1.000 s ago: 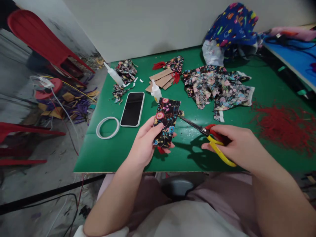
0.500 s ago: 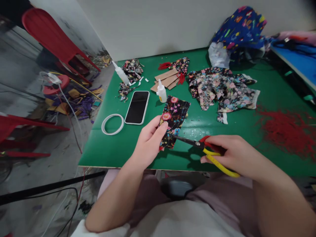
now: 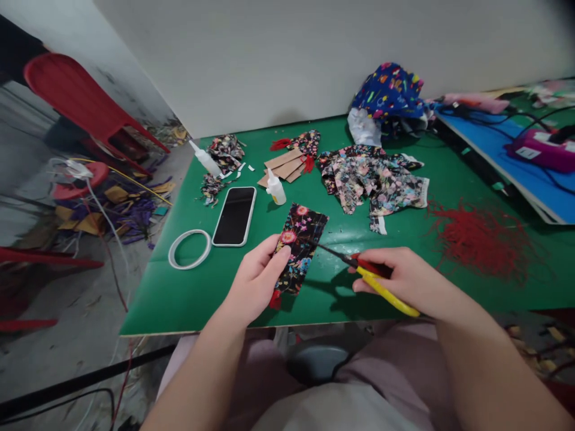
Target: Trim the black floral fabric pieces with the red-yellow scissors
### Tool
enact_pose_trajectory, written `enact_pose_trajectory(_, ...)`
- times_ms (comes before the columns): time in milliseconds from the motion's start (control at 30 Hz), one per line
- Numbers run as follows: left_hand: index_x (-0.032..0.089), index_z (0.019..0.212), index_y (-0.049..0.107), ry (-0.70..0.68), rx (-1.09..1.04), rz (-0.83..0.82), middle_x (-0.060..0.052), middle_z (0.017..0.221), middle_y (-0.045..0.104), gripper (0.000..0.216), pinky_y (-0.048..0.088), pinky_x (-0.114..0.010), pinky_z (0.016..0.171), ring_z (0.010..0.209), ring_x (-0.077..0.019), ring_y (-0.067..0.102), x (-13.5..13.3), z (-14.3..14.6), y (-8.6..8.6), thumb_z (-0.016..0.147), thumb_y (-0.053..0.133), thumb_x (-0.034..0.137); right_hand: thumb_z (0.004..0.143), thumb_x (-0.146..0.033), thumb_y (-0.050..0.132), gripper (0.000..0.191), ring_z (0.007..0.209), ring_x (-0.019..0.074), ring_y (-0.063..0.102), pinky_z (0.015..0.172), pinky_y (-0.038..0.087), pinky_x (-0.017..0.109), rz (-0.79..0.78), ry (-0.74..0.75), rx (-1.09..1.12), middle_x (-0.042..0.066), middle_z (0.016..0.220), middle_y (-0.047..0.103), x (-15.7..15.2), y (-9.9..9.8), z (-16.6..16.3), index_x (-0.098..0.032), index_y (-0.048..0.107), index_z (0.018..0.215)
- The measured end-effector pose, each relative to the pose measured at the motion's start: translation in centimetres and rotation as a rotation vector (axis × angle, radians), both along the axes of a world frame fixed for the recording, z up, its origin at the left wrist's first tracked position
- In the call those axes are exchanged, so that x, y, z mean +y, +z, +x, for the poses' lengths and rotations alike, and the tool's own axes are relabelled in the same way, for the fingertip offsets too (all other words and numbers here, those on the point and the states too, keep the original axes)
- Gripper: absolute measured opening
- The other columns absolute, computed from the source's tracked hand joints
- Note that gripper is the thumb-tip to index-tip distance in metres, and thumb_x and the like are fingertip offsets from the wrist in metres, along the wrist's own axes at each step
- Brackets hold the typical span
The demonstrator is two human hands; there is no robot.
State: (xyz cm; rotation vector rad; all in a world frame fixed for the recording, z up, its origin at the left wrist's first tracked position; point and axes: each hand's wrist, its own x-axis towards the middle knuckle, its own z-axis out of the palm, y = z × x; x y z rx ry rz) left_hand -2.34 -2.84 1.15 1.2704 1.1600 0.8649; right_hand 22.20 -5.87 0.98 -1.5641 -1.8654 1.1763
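Observation:
My left hand [image 3: 256,278] pinches a flat black floral fabric piece [image 3: 299,242] over the near part of the green table [image 3: 188,293]; a red tassel bit [image 3: 275,299] shows under my fingers. My right hand [image 3: 402,281] grips scissors [image 3: 359,266] with red and yellow handles. Their dark blades point left and meet the right edge of the fabric piece.
A phone [image 3: 234,215], a white tape ring [image 3: 189,248], two glue bottles [image 3: 275,188], cardboard strips [image 3: 283,167], floral cloth [image 3: 372,179] and red thread clippings [image 3: 480,239] lie on the table. Blue patterned cloth [image 3: 389,90] sits at the wall. Red chairs [image 3: 81,102] stand left.
The scissors moved left and their blades came onto the fabric piece's right edge. My left hand kept hold of the piece. The camera view tilted up and shifted.

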Motion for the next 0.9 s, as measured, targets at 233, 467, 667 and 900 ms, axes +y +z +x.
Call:
enact_pose_trajectory(233, 0.019, 0.109, 0.067, 0.06, -0.144, -0.133, -0.003, 0.094, 0.071, 0.034, 0.05, -0.022, 0.073, 0.083, -0.0149, 0.063, 0.2, 0.0, 0.0, 0.08, 0.065, 0.036, 0.07, -0.053, 0.063, 0.033, 0.054, 0.0114, 0.046, 0.049, 0.036, 0.024, 0.059, -0.301, 0.07, -0.002, 0.059, 0.054, 0.5, 0.1, 0.2, -0.02, 0.063, 0.071)
enact_pose_trajectory(467, 0.018, 0.096, 0.072, 0.157, -0.201, -0.316, 0.0, 0.07, 0.07, 0.032, 0.048, -0.016, 0.051, 0.054, -0.0086, 0.06, 0.2, 0.0, 0.4, 0.068, 0.074, 0.033, 0.071, -0.055, 0.062, 0.036, 0.056, 0.0116, 0.047, 0.051, 0.036, 0.024, 0.047, -0.296, 0.023, -0.001, 0.063, 0.056, 0.6, -0.3, 0.2, -0.019, 0.063, 0.072)
enact_pose_trajectory(667, 0.018, 0.099, 0.07, 0.076, -0.242, -0.256, -0.003, 0.082, 0.071, 0.034, 0.052, -0.02, 0.062, 0.068, -0.0129, 0.064, 0.0, 0.1, 0.1, 0.07, 0.072, 0.034, 0.067, -0.054, 0.065, 0.038, 0.058, 0.0122, 0.047, 0.053, 0.038, 0.025, 0.112, -0.461, 0.098, -0.002, 0.064, 0.054, 0.8, -0.4, 0.1, -0.021, 0.062, 0.083)
enact_pose_trajectory(900, 0.018, 0.096, 0.068, -0.068, -0.093, -0.069, -0.003, 0.088, 0.072, 0.026, 0.052, -0.02, 0.069, 0.076, -0.0129, 0.064, -1.0, 1.0, -0.4, 0.077, 0.067, 0.037, 0.069, -0.058, 0.065, 0.053, 0.075, 0.0172, 0.052, 0.063, 0.044, 0.029, 0.435, -0.191, -0.224, 0.003, 0.087, 0.054, -0.7, 0.3, -1.3, -0.02, 0.049, 0.101)
